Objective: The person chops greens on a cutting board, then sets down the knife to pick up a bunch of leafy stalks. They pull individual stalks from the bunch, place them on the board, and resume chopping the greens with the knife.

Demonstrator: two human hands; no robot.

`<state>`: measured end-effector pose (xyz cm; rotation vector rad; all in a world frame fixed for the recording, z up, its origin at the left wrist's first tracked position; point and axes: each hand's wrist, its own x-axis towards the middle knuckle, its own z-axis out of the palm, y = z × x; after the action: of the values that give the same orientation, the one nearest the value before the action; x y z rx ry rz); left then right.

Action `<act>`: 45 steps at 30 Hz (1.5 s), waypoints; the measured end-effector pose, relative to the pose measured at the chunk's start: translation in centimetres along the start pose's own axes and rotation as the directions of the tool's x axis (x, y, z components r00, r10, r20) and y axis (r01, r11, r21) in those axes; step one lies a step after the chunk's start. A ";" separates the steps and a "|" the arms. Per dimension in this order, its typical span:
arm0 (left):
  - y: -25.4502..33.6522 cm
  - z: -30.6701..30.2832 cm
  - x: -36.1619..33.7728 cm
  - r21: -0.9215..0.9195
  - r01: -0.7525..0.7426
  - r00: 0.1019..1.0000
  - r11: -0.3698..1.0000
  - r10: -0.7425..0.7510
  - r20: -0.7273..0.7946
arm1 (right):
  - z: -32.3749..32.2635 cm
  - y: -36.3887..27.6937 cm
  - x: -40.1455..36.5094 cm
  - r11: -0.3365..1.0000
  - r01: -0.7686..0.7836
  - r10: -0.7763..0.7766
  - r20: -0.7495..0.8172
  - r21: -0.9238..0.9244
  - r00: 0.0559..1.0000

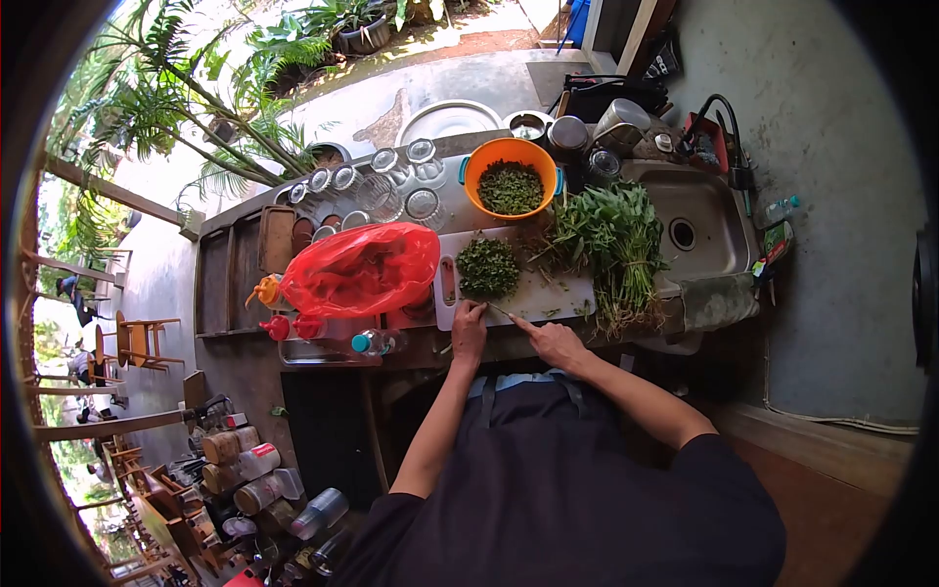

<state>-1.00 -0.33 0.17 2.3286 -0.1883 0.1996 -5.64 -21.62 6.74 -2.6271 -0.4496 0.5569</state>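
My right hand is wrapped round the handle of a small knife, its blade pointing left over the front of a white cutting board. Close to the blade's tip, my left hand has its fingers pinched together at the board's front edge; whatever is between them is too small to make out. Just beyond the left fingers lies a pile of chopped green leaves. A big bunch of leafy greens with roots on lies at the board's right side.
An orange colander holding chopped greens stands behind the board. A red plastic bag sits to the left, with a bottle with a teal cap in front. Glass jars line the back left. At right is a metal sink.
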 end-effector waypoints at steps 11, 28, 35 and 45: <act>-0.3 0.3 0.1 -0.037 -0.014 1.000 0.999 0.014 -0.017 | 0.4 -1.1 0.8 0.998 -0.058 0.058 0.017 0.022 0.998; -0.1 0.2 0.2 0.012 -0.033 0.998 0.999 0.033 -0.045 | 2.3 1.6 -0.5 0.998 -0.041 0.041 -0.012 0.041 0.999; -0.6 0.5 0.2 0.009 0.015 1.000 1.000 -0.015 -0.006 | 0.5 0.0 -0.1 0.999 -0.028 0.028 0.000 0.032 1.000; -0.2 0.1 0.2 0.027 -0.026 0.999 0.999 0.027 -0.030 | -0.1 -1.5 1.2 0.998 -0.049 0.049 0.009 -0.046 0.999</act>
<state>-0.77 -0.24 -0.03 2.3489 -0.2022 0.2523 -4.87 -19.85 7.15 -2.6866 -0.4065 0.5827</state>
